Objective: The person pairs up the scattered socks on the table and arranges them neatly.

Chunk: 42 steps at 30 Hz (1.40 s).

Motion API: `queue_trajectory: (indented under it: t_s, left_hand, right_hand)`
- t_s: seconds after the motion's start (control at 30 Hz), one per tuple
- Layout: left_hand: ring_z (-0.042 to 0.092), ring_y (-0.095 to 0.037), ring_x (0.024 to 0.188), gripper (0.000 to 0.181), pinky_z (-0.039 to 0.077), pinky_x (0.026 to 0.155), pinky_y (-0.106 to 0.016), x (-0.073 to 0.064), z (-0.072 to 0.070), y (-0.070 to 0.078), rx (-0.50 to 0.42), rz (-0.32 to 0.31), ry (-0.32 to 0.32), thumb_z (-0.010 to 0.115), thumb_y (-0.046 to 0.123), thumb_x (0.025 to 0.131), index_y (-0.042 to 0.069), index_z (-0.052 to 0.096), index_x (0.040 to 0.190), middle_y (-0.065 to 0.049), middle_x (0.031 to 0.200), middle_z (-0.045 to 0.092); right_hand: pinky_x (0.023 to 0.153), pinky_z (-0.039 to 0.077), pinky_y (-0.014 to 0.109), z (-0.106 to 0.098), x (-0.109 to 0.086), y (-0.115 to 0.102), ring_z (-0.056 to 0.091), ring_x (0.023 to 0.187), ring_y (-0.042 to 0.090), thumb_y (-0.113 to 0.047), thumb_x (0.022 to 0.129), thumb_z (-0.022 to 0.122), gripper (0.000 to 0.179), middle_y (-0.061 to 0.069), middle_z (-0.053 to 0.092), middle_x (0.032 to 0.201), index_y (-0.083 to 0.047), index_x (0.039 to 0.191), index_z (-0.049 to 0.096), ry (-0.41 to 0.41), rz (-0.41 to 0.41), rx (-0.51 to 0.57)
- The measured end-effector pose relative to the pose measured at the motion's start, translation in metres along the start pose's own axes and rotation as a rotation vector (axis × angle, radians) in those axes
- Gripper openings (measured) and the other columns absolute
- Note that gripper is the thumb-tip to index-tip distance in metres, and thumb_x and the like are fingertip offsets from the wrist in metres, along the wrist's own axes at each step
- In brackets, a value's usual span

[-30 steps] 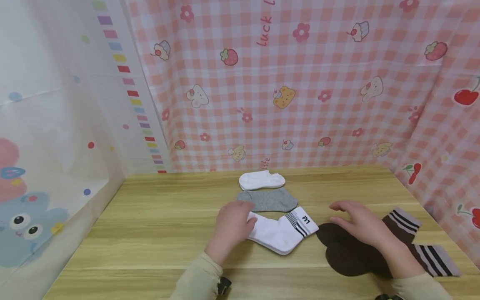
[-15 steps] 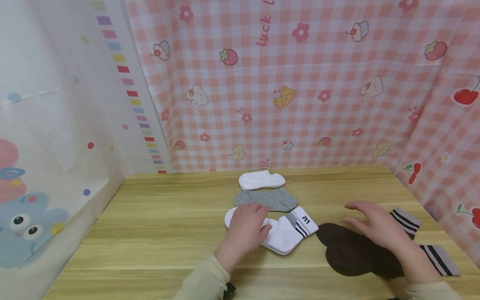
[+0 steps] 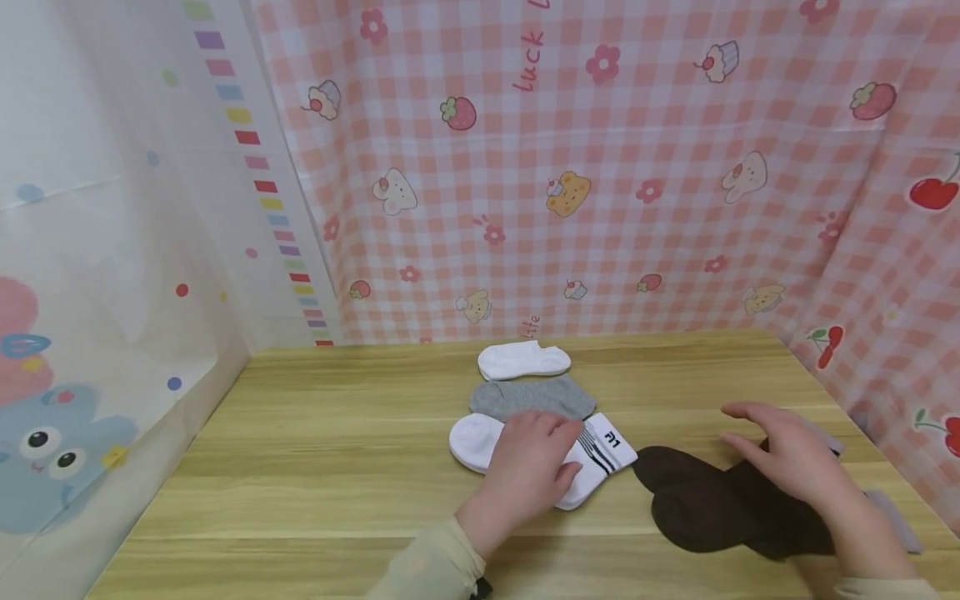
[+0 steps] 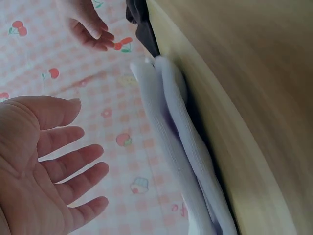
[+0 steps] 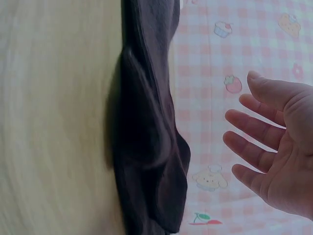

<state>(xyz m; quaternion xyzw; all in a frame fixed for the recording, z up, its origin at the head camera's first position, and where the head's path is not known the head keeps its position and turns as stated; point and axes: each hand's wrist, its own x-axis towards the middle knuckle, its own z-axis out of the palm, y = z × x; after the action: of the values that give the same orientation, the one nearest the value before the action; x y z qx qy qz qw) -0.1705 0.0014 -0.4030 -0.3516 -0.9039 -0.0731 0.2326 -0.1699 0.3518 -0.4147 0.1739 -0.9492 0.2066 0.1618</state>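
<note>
My left hand [image 3: 525, 462] hovers over a pair of white socks [image 3: 474, 440] with black stripes and lettering at the cuff. In the left wrist view, spread fingers of that hand [image 4: 54, 171] stand apart from the layered white socks [image 4: 171, 122]. Above the dark brown socks [image 3: 697, 508], at the right, is my right hand [image 3: 802, 467], which covers part of their striped cuffs. The right wrist view has its fingers [image 5: 252, 127] relaxed, with a gap to the dark fabric [image 5: 146, 107]. Neither hand holds anything.
Behind the striped white pair lie a grey sock [image 3: 536, 397] and, farther back, white low-cut socks [image 3: 521, 361]. All rest on a wood-grain table [image 3: 315, 467]. A pink checked cloth [image 3: 487, 167] hangs at the back and right, a white patterned one [image 3: 135, 250] at the left.
My left hand has moved right over the striped white socks, uncovering their toe end. My right hand has also shifted right, toward the cuffs of the dark socks. The socks lie as before.
</note>
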Motion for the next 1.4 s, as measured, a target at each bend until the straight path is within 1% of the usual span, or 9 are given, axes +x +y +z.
queue_trajectory:
  t_s: [0.1,0.27,0.37,0.5,0.67,0.9,1.03,1.17,1.4]
  left_hand:
    - [0.059,-0.02,0.104,0.041,0.045,0.092,-0.037,0.003,0.001,0.007,0.011,0.015,0.014,0.076,0.034,0.085,0.018,0.067,0.122,0.002,0.111,0.066]
    - [0.059,-0.018,0.104,0.042,0.044,0.093,-0.035,0.008,0.002,0.017,-0.007,0.024,0.02,0.076,0.034,0.085,0.019,0.067,0.122,0.003,0.112,0.066]
    - [0.059,-0.018,0.103,0.042,0.044,0.093,-0.034,0.011,0.003,0.022,-0.019,0.028,0.028,0.077,0.034,0.084,0.019,0.067,0.121,0.003,0.112,0.066]
    - [0.06,-0.017,0.102,0.04,0.046,0.091,-0.033,0.015,0.004,0.029,-0.037,0.039,0.039,0.077,0.034,0.083,0.019,0.068,0.119,0.003,0.11,0.066]
    - [0.061,-0.015,0.1,0.041,0.047,0.087,-0.03,0.019,0.005,0.035,-0.098,0.025,0.064,0.079,0.033,0.081,0.018,0.068,0.118,0.003,0.109,0.067]
    - [0.063,-0.014,0.1,0.039,0.049,0.085,-0.027,0.026,0.008,0.044,-0.188,-0.006,0.057,0.077,0.033,0.084,0.016,0.068,0.118,0.003,0.108,0.069]
    - [0.063,-0.013,0.102,0.039,0.049,0.085,-0.025,0.028,0.011,0.05,-0.2,-0.044,0.007,0.077,0.036,0.085,0.018,0.068,0.118,0.004,0.109,0.069]
    - [0.062,-0.011,0.104,0.041,0.048,0.085,-0.023,0.03,0.011,0.059,-0.218,-0.105,-0.084,0.076,0.039,0.085,0.02,0.068,0.121,0.005,0.113,0.068]
    - [0.061,-0.006,0.103,0.041,0.048,0.084,-0.02,0.033,0.019,0.071,-0.293,-0.182,-0.19,0.075,0.04,0.086,0.018,0.068,0.119,0.008,0.11,0.068]
  right_hand:
    - [0.066,0.052,0.041,-0.002,-0.002,0.007,0.065,0.082,0.031,-0.011,0.086,0.076,0.035,0.024,0.067,0.111,0.005,0.116,0.065,0.016,0.004,0.001]
    - [0.076,0.048,0.05,-0.006,-0.003,0.019,0.061,0.1,0.045,-0.006,0.085,0.076,0.035,0.026,0.066,0.109,0.008,0.115,0.064,0.054,-0.011,0.009]
    - [0.074,0.048,0.049,-0.009,-0.004,0.024,0.061,0.099,0.046,-0.005,0.086,0.075,0.034,0.027,0.066,0.108,0.009,0.114,0.064,0.064,-0.005,0.006]
    - [0.077,0.045,0.055,-0.011,-0.006,0.027,0.059,0.101,0.049,-0.007,0.088,0.074,0.034,0.029,0.065,0.11,0.01,0.115,0.063,0.042,0.033,0.008]
    - [0.08,0.042,0.059,-0.011,-0.009,0.031,0.055,0.105,0.053,-0.009,0.091,0.071,0.037,0.035,0.06,0.115,0.013,0.119,0.059,0.012,0.098,0.034]
    - [0.081,0.042,0.061,-0.014,-0.012,0.041,0.052,0.104,0.056,-0.01,0.092,0.07,0.04,0.039,0.057,0.115,0.016,0.119,0.057,0.028,0.125,-0.01]
    - [0.081,0.041,0.064,-0.016,-0.013,0.047,0.05,0.104,0.057,-0.014,0.093,0.069,0.042,0.04,0.055,0.117,0.016,0.12,0.057,0.025,0.156,-0.033]
    - [0.081,0.04,0.065,-0.017,-0.012,0.053,0.049,0.105,0.058,-0.019,0.095,0.068,0.046,0.041,0.052,0.121,0.016,0.122,0.055,0.006,0.202,-0.051]
    - [0.08,0.042,0.066,-0.023,-0.01,0.065,0.048,0.106,0.06,-0.022,0.097,0.065,0.051,0.042,0.049,0.124,0.016,0.127,0.05,-0.089,0.267,-0.045]
